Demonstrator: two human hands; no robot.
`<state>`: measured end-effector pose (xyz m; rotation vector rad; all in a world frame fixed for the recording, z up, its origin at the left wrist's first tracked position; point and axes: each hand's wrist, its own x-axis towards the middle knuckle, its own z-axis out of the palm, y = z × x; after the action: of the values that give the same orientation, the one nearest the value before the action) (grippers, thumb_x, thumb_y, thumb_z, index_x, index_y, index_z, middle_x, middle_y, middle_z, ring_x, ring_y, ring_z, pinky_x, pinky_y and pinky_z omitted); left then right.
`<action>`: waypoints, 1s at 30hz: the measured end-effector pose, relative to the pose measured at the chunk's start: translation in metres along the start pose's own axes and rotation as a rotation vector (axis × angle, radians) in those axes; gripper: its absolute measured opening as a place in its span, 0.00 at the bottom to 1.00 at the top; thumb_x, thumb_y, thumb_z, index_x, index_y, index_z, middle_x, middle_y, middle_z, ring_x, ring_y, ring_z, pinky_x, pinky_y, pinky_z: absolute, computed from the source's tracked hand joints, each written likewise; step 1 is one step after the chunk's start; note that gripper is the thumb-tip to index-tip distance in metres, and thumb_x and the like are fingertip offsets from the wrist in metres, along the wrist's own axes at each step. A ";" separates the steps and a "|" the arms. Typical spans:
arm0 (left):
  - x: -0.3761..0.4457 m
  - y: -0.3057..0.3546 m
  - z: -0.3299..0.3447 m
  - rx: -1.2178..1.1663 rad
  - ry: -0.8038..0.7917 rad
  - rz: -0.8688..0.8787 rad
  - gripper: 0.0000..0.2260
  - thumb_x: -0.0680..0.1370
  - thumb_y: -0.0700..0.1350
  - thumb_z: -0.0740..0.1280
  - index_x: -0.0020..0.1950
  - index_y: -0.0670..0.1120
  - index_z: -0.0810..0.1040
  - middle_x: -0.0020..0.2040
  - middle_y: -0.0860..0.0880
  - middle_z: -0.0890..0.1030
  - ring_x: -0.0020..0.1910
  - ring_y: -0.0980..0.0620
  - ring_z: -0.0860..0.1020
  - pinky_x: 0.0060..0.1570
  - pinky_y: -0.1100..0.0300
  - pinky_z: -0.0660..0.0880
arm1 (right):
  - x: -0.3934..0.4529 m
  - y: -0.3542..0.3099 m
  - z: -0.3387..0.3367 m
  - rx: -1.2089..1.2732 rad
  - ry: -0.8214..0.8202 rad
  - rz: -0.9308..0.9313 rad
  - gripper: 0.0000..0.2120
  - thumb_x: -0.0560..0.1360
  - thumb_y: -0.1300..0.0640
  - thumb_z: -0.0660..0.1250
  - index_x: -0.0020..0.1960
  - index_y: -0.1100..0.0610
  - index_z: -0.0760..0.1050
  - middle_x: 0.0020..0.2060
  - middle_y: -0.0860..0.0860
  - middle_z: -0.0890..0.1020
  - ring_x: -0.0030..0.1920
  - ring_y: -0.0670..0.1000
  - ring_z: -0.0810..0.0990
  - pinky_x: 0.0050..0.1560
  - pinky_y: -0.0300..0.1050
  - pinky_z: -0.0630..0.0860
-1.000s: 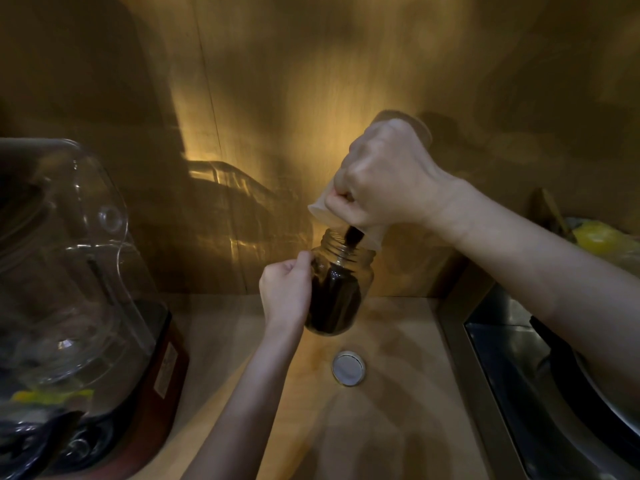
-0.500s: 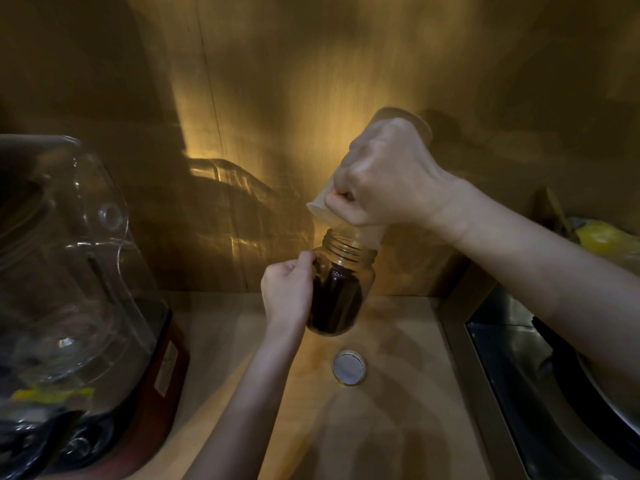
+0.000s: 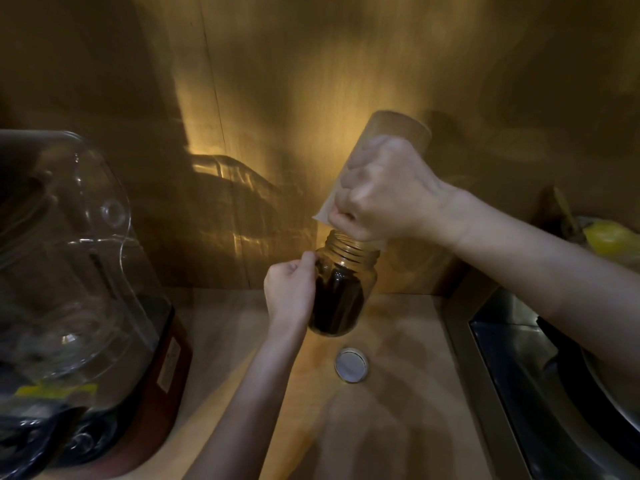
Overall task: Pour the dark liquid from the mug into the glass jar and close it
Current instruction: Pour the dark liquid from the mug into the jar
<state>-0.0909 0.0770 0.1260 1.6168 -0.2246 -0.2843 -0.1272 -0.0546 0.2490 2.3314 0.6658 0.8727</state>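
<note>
A glass jar (image 3: 341,292) with dark liquid filling most of its body stands at the back of the wooden counter (image 3: 381,427), its threaded mouth uncovered. My left hand (image 3: 289,292) grips the jar's left side. My right hand (image 3: 384,195) holds a pale mug (image 3: 391,128) tipped nearly upside down, its rim right over the jar's mouth. No stream shows between mug and jar. The round metal lid (image 3: 351,364) lies flat on the counter just in front of the jar.
A blender with a clear cover and red base (image 3: 79,289) fills the left side. A steel sink (image 3: 554,393) holding a dark pan sits at the right. Yellow produce (image 3: 611,237) lies at the far right. A wooden wall stands close behind the jar.
The dark stream seen pouring from the mug a second ago has stopped. My right hand has tipped the mug steeper. The jar and my left hand stay put.
</note>
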 end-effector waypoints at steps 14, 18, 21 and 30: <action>0.009 -0.020 -0.001 -0.023 0.009 -0.062 0.19 0.72 0.48 0.63 0.21 0.47 0.66 0.24 0.48 0.66 0.30 0.48 0.66 0.35 0.55 0.64 | -0.024 -0.003 0.010 0.370 0.085 0.533 0.18 0.65 0.59 0.62 0.17 0.54 0.66 0.13 0.51 0.63 0.16 0.49 0.61 0.27 0.31 0.53; 0.012 -0.042 -0.007 -0.060 -0.013 -0.110 0.16 0.70 0.53 0.64 0.29 0.43 0.72 0.30 0.42 0.70 0.33 0.47 0.70 0.38 0.54 0.66 | -0.052 -0.010 0.033 0.548 0.048 0.925 0.21 0.66 0.56 0.61 0.19 0.66 0.67 0.16 0.63 0.69 0.18 0.60 0.68 0.21 0.42 0.64; 0.009 -0.064 -0.013 -0.127 -0.062 -0.202 0.13 0.74 0.48 0.63 0.32 0.43 0.73 0.28 0.46 0.71 0.26 0.54 0.70 0.31 0.60 0.65 | -0.081 -0.021 0.054 0.780 0.074 1.213 0.23 0.68 0.53 0.65 0.23 0.71 0.69 0.19 0.59 0.67 0.22 0.55 0.66 0.24 0.50 0.63; 0.003 -0.145 -0.033 -0.142 0.038 -0.397 0.08 0.77 0.44 0.58 0.41 0.52 0.74 0.26 0.62 0.80 0.37 0.62 0.76 0.42 0.66 0.71 | -0.148 -0.085 0.123 1.326 -0.015 2.064 0.11 0.74 0.61 0.65 0.34 0.62 0.74 0.31 0.57 0.70 0.34 0.52 0.68 0.37 0.44 0.64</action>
<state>-0.0816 0.1165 -0.0169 1.5160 0.1471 -0.5601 -0.1601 -0.1234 0.0528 3.5291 -2.4538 1.1094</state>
